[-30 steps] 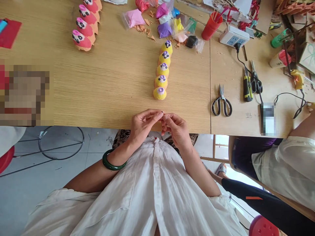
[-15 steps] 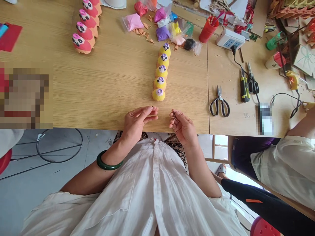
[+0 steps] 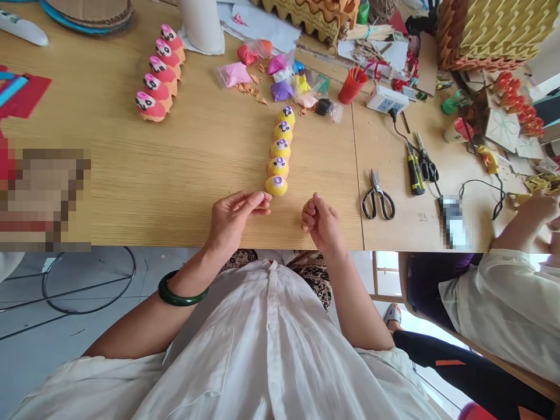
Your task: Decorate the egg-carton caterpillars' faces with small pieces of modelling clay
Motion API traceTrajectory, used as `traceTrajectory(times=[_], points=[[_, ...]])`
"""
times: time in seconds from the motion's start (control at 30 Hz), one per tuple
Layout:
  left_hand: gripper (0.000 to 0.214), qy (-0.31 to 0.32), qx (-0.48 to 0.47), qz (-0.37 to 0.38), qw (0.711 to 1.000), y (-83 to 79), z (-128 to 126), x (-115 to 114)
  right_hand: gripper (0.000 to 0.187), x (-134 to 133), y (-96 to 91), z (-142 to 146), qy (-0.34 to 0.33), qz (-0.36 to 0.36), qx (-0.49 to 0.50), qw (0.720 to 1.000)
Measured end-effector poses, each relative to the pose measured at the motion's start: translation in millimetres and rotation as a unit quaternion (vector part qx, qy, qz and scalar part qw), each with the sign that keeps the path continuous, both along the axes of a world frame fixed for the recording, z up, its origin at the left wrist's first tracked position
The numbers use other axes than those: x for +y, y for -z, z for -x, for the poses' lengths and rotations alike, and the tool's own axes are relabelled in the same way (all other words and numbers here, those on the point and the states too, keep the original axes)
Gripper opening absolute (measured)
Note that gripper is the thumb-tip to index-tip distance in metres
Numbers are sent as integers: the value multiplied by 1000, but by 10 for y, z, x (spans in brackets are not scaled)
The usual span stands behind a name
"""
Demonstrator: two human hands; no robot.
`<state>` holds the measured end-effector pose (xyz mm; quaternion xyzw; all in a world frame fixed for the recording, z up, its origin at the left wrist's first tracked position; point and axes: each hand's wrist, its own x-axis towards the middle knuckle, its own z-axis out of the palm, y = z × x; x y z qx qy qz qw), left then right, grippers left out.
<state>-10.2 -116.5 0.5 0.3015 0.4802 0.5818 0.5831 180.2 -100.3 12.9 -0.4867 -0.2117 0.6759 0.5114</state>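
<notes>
My left hand (image 3: 231, 219) is closed in a pinch, its thumb pressed to the forefinger at the lower end of a row of yellow clay-covered egg-carton bumps (image 3: 280, 147). Whatever those fingertips hold, perhaps a tiny dark bit, is too small to make out. My right hand (image 3: 322, 221) is held apart to the right of the row, fingers curled in and thumb against the forefinger; what it holds, if anything, is hidden. The yellow bumps carry purple rings and dark eye pieces; on the nearest one I see only a purple ring on a pale patch.
A similar pink-red row (image 3: 161, 76) lies at the upper left. Bags of coloured clay (image 3: 282, 89), a red cup of sticks (image 3: 351, 87) and a power strip (image 3: 387, 98) stand farther back. Black-handled scissors (image 3: 378, 198) lie right; another person's hand (image 3: 540, 207) works at far right.
The view has tilted up, showing more of the table's back. My left hand has come nearer to the yellow row's lower end. My right hand's fingers have curled in more.
</notes>
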Motion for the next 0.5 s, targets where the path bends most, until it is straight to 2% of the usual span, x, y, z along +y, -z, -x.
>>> traceTrajectory(times=[0.07, 0.17, 0.27, 0.37, 0.5], points=[[28, 20, 40, -23, 999, -6, 23, 70, 65, 95, 28, -13, 12, -22, -59, 998], [35, 106, 116, -31, 987, 37, 36, 151, 70, 215, 133, -6, 10, -54, -137, 989], [47, 161, 162, -20, 973, 119, 8, 240, 64, 356, 283, 52, -20, -96, -175, 980], [54, 156, 193, -26, 968, 169, -32, 353, 54, 580, 426, 125, -24, -141, -223, 964], [54, 201, 185, -14, 962, 82, -22, 513, 44, 984, 518, 130, 9, -184, -278, 943]])
